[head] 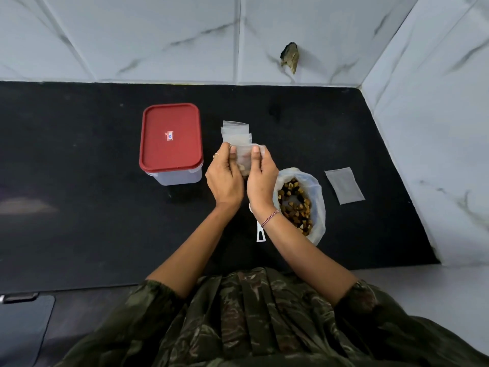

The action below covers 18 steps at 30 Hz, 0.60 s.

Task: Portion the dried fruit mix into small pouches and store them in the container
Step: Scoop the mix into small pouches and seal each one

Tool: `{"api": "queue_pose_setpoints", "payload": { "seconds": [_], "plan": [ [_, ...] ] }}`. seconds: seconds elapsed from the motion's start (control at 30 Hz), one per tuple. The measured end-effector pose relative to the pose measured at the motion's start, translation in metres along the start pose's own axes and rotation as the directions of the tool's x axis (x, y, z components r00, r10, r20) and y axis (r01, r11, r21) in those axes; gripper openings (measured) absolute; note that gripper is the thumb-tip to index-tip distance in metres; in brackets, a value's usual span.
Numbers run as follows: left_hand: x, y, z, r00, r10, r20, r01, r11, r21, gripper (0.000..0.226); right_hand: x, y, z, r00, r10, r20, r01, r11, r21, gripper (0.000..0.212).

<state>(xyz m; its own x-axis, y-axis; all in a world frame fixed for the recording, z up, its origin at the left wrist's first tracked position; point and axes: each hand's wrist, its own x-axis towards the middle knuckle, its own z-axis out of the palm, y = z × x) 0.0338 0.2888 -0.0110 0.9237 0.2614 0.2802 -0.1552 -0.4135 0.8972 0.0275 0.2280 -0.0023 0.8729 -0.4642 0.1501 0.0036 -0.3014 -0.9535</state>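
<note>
My left hand [225, 181] and my right hand [262, 178] both pinch the top of a small clear pouch [244, 160] with some dried fruit in its bottom, held above the black counter. Behind it lies a stack of empty clear pouches [235, 131]. To the right of my right wrist stands an open plastic bag of dried fruit mix [297, 205]. The clear container with its red lid [170, 139] on stands to the left. A white scoop handle [259, 233] pokes out under my right wrist.
A single empty pouch [344, 185] lies flat at the right of the black counter [79, 168]. Marble-tiled walls close the back and the right side. A dark fixture [289, 56] sticks out of the back wall.
</note>
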Motion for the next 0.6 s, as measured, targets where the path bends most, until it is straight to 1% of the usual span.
{"api": "queue_pose_setpoints", "payload": {
  "seconds": [0.13,0.23,0.37,0.47,0.53,0.6],
  "plan": [
    [0.007,-0.005,0.007,1.0,-0.006,0.025,0.006,1.0,-0.031,0.034,0.011,0.007,0.0,0.999,-0.029,-0.014,0.029,0.998,-0.053,0.03],
    [0.011,-0.007,0.012,0.999,-0.021,0.04,0.023,0.998,-0.058,0.034,0.022,0.009,0.002,0.999,-0.024,-0.031,0.022,0.998,-0.064,0.031],
    [0.016,-0.011,0.019,0.995,-0.07,0.072,0.078,0.99,-0.115,0.029,0.031,0.01,0.01,1.0,0.01,-0.002,-0.01,0.998,-0.063,0.031],
    [0.021,-0.017,0.02,0.989,-0.101,0.108,0.114,0.986,-0.121,0.028,0.036,0.013,0.015,0.995,0.095,0.038,-0.093,0.995,-0.044,0.033],
    [0.025,-0.023,0.02,0.983,-0.114,0.141,0.13,0.985,-0.11,0.028,0.042,0.015,0.016,0.977,0.182,0.11,-0.173,0.981,-0.087,0.037],
    [0.028,-0.027,0.021,0.977,-0.12,0.174,0.133,0.989,-0.066,0.027,0.05,0.017,0.014,0.944,0.268,0.194,-0.24,0.958,-0.16,0.04]
  ]
}}
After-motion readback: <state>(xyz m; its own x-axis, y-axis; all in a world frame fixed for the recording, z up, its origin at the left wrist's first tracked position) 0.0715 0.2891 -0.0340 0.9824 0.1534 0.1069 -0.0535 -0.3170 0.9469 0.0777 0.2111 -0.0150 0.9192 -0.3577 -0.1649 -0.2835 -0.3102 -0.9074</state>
